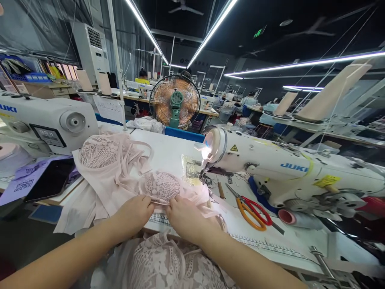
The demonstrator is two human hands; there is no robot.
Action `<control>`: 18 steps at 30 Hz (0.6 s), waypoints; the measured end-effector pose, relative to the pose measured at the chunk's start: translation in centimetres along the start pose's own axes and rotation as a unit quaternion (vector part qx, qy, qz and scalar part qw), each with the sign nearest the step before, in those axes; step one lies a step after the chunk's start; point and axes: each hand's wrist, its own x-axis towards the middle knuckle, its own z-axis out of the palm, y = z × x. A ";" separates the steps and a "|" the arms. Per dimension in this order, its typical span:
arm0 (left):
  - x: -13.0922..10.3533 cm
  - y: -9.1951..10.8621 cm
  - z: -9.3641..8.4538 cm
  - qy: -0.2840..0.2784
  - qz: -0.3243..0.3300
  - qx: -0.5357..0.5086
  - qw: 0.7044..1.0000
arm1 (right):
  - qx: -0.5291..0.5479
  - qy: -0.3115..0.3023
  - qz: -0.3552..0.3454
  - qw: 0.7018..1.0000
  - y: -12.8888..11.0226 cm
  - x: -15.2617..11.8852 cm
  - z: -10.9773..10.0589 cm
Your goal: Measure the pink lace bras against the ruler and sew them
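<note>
White tabletop (167,146) carries everything near the hands. Along its right edge lies the largest sewing machine (264,156), marked "JUKI" in blue, with a yellow-and-black warning triangle and a yellow sticker too small to read. Beyond the left edge stands a second machine (51,120); only "UKI" shows of its name, and its lit display is too blurred to make out. Pale pink garments (99,154) with lace cups heap over the tabletop's left part. Beside them, near the middle of the near edge, is the lace cup (162,186): pale pink, floral openwork, softly domed. Its long axis runs left to right, roughly along that edge, its rounded side toward the far edge. Left hand (136,210) and right hand (183,218) each pinch its near border between thumb and fingers. Purple sheets (22,186) at far left bear QR codes. Orange-and-red-handled scissors (251,212) lie before the right machine, blades toward the far edge.
</note>
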 end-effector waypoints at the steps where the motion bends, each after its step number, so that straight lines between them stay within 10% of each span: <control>1: 0.0 -0.1 -0.1 -0.003 -0.004 -0.004 1.000 | -0.007 -0.004 0.003 1.000 -0.2 0.1 -0.2; 12: -1.0 -0.9 -0.6 0.011 0.009 -0.028 1.000 | 0.013 0.036 -0.005 0.999 1.6 -0.3 1.2; 18: -2.7 -0.5 -2.1 0.074 0.018 -0.030 0.997 | 0.091 0.099 -0.008 0.991 3.4 -2.7 -3.9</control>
